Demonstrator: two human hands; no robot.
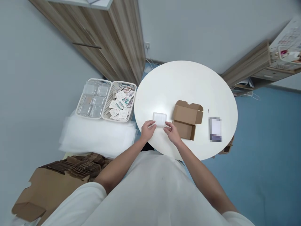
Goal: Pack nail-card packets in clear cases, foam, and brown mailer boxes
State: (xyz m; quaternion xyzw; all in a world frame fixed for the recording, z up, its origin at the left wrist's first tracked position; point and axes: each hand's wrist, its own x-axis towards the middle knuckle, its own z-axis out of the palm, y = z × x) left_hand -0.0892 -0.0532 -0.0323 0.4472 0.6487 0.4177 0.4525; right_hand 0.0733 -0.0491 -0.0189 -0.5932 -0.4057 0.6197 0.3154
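A small rectangular packet (160, 120) in translucent white wrapping rests on the white round table (185, 78), close to its near left edge. My left hand (148, 130) grips the packet's left near corner between thumb and fingers. On the opposite side, my right hand (172, 132) holds the right near corner in the same way. What lies inside the wrapping cannot be made out. Just right of the packet stands a brown cardboard box (185, 114), its lid folded back and its inside bare.
A pixelated rectangular object (215, 129) lies at the table's right. Left of the table are a basket of printed cards (131, 117), a basket of clear plastic cases (77, 106), a stack of white sheets (94, 135) and flattened cardboard boxes (56, 185). A wooden cabinet (122, 37) stands behind.
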